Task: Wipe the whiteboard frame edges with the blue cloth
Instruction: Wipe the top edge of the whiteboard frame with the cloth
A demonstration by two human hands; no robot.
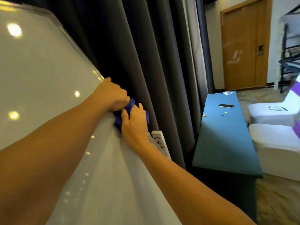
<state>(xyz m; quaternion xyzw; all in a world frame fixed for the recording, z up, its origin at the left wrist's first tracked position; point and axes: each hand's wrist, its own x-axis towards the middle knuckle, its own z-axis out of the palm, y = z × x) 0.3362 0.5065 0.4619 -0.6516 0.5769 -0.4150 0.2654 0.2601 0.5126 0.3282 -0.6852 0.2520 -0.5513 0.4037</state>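
The whiteboard [40, 82] fills the left half of the head view, glossy with lamp reflections. Its metal frame edge [76, 46] runs diagonally down to the right. A bunched blue cloth [130, 105] lies on that right edge, about halfway down. My left hand [112, 96] is closed over the cloth's upper part at the frame. My right hand [135, 125] presses on the cloth from below, fingers spread over it. Most of the cloth is hidden between the two hands.
Dark grey curtains [142, 62] hang right behind the board's edge. A white bracket [159, 142] sticks out just below my right hand. To the right stands a teal-covered table [224, 140] with a phone [226, 105], then white-covered chairs [276, 143] and a wooden door [245, 44].
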